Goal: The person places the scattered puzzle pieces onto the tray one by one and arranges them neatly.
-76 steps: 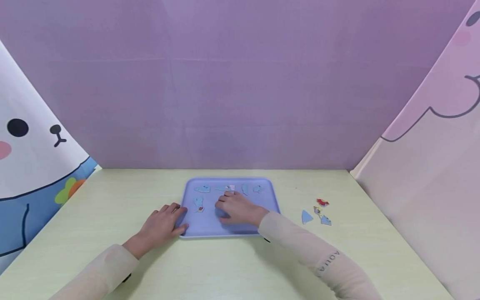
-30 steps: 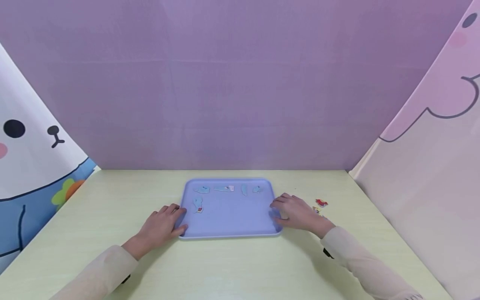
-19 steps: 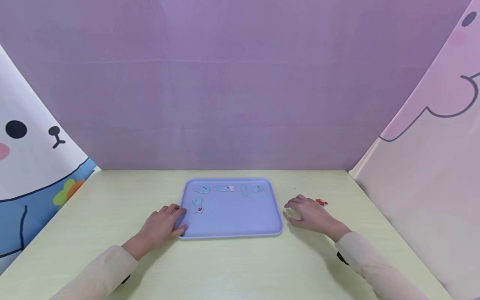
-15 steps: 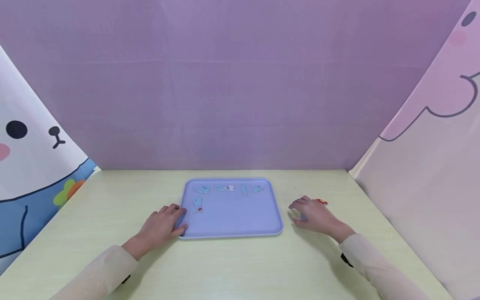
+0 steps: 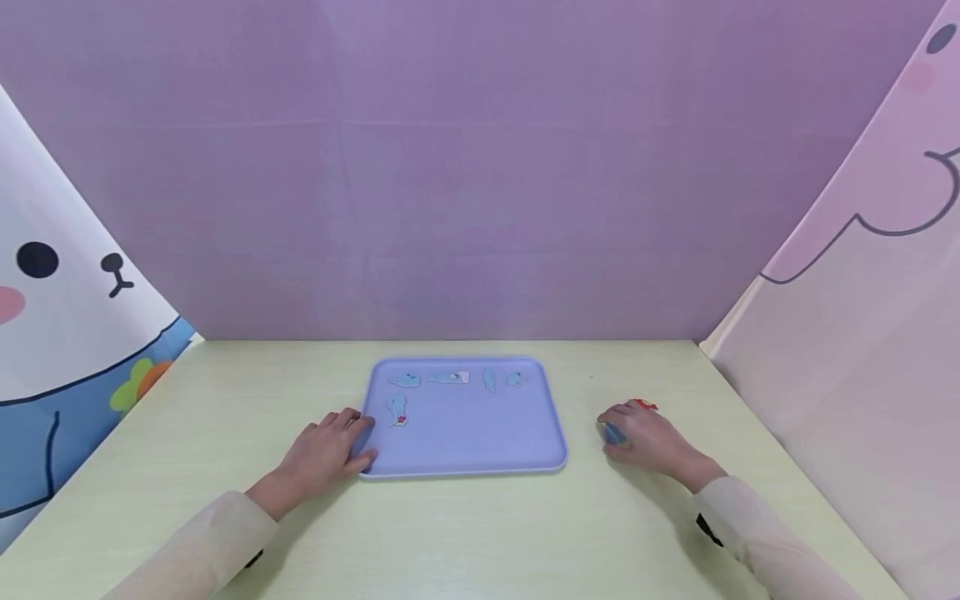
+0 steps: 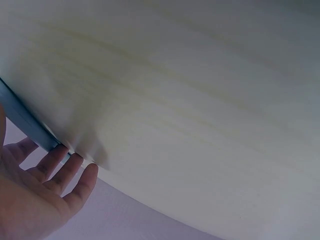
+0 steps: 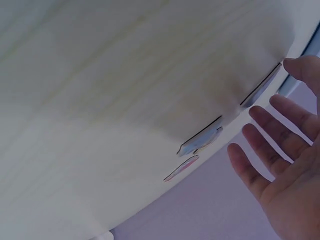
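Observation:
At the left edge of the lilac tray (image 5: 465, 442), my left hand (image 5: 326, 446) rests with spread fingers touching the rim; the left wrist view shows these fingers (image 6: 65, 175) against the tray's side (image 6: 25, 120). Right of the tray, my right hand (image 5: 648, 442) hovers low over a blue triangular puzzle piece (image 5: 614, 434). In the right wrist view, that piece (image 7: 261, 89) lies flat by my thumb, with my fingers (image 7: 275, 135) loosely extended. A red puzzle piece (image 5: 645, 403) peeks out behind my right hand, which hides other pieces from the head view.
Several pale blue puzzle pieces lie on the tray, including one with a red detail (image 5: 398, 410) and a long one (image 5: 448, 377). Beyond my right fingers, the right wrist view shows another blue piece (image 7: 200, 137) and a yellowish one. A purple curtain (image 5: 450, 183) hangs behind the table.
My right hand has left the tray's middle, moving right past the rim to the loose pieces. A puzzle piece stays where it was near my thumb. My left hand has kept its place.

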`<state>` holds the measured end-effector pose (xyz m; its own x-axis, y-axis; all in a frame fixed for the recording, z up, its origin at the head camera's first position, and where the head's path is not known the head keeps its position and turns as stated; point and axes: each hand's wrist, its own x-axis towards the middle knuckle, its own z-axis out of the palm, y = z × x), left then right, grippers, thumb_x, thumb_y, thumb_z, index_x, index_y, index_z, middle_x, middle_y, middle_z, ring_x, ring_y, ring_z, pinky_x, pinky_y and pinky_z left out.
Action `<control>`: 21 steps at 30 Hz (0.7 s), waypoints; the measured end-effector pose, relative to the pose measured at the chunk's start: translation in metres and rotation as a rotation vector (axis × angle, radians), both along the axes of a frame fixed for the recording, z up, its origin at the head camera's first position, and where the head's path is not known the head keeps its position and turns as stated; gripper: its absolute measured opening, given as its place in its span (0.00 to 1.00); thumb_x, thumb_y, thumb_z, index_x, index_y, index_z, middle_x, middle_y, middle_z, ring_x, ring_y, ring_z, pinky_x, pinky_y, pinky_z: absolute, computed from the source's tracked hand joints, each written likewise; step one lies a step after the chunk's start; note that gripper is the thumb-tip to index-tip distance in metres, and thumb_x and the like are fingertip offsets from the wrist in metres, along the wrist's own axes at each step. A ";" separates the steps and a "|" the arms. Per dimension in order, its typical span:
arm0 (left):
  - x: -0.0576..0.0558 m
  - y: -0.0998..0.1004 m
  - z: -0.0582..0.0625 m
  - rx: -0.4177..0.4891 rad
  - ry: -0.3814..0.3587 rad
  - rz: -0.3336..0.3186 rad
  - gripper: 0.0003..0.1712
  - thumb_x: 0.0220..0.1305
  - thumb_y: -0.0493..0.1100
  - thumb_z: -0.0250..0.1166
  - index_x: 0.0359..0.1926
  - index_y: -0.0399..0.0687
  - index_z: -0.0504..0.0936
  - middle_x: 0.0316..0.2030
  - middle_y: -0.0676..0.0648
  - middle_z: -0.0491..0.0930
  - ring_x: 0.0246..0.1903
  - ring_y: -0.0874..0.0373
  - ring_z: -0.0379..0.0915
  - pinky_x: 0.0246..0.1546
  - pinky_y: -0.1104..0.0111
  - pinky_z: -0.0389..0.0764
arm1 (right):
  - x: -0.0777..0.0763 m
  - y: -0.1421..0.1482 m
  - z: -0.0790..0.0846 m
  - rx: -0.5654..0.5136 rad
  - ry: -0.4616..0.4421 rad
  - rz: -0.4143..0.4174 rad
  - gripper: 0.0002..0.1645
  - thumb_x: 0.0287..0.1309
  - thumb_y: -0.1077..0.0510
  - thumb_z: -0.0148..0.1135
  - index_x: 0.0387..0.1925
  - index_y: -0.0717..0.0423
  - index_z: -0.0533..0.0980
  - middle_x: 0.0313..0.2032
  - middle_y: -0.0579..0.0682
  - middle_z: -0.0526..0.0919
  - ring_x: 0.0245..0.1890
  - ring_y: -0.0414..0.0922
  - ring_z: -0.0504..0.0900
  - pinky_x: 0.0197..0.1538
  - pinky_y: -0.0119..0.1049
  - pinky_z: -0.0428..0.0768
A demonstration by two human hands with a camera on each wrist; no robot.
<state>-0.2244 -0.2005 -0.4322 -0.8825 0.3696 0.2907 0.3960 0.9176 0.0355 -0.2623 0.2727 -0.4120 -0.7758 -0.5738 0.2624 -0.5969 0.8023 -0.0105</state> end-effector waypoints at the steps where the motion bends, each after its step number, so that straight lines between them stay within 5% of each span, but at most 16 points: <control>1: 0.000 0.000 0.000 0.001 -0.001 0.000 0.28 0.56 0.56 0.61 0.51 0.43 0.76 0.47 0.42 0.75 0.45 0.45 0.73 0.35 0.52 0.76 | 0.000 0.001 0.000 -0.001 -0.006 -0.006 0.20 0.41 0.56 0.68 0.40 0.58 0.78 0.38 0.51 0.81 0.40 0.49 0.77 0.40 0.42 0.76; 21: 0.000 0.000 0.000 0.011 -0.011 -0.002 0.28 0.56 0.56 0.61 0.52 0.42 0.76 0.48 0.42 0.75 0.46 0.46 0.72 0.35 0.52 0.76 | 0.003 -0.001 0.002 -0.024 -0.066 -0.035 0.21 0.42 0.58 0.68 0.42 0.59 0.77 0.39 0.54 0.79 0.38 0.49 0.76 0.36 0.42 0.78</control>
